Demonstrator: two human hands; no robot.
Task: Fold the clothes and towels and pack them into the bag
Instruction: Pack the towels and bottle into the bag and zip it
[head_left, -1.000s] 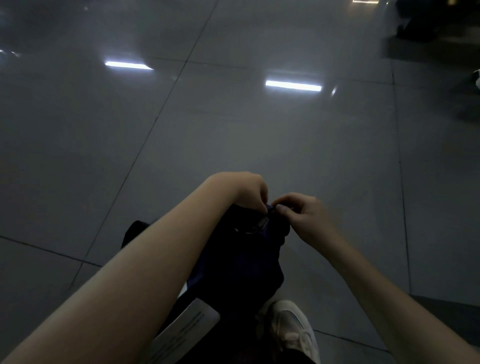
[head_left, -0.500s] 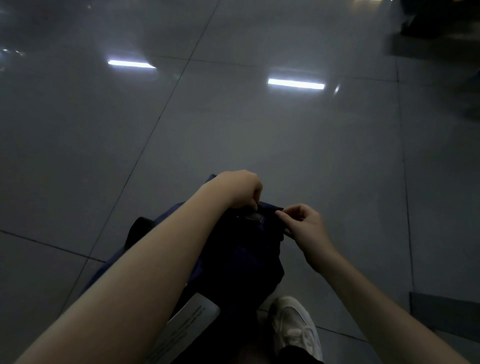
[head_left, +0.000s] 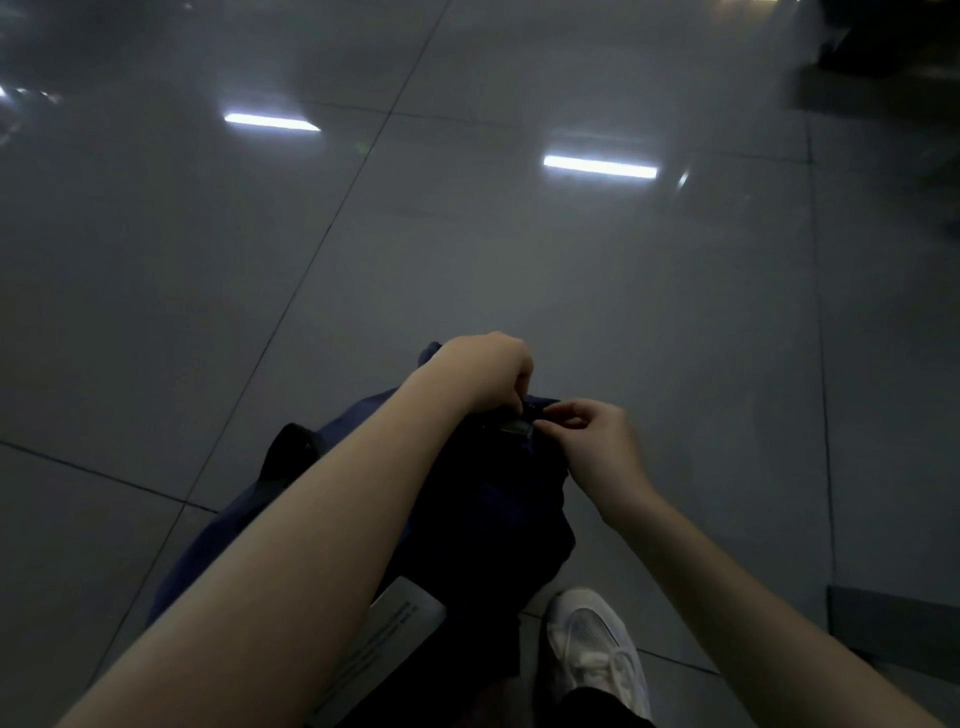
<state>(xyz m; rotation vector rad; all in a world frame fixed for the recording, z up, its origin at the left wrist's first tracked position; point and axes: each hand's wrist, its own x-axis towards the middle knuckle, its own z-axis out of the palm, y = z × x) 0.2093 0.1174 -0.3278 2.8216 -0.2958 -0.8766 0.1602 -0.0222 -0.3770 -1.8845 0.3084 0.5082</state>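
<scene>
Your left hand and right hand pinch the bag at its top edge. It is likely soft and limp, so hold it by the seam.

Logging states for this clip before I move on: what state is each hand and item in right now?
left hand: fingers curled, pinching the top edge of the dark blue bag
right hand: thumb and forefinger pinching the same edge beside a small grey tab
dark blue bag: held at its top by both hands; open or closed too dark to tell
white shoe: flat on the tiled floor
</scene>
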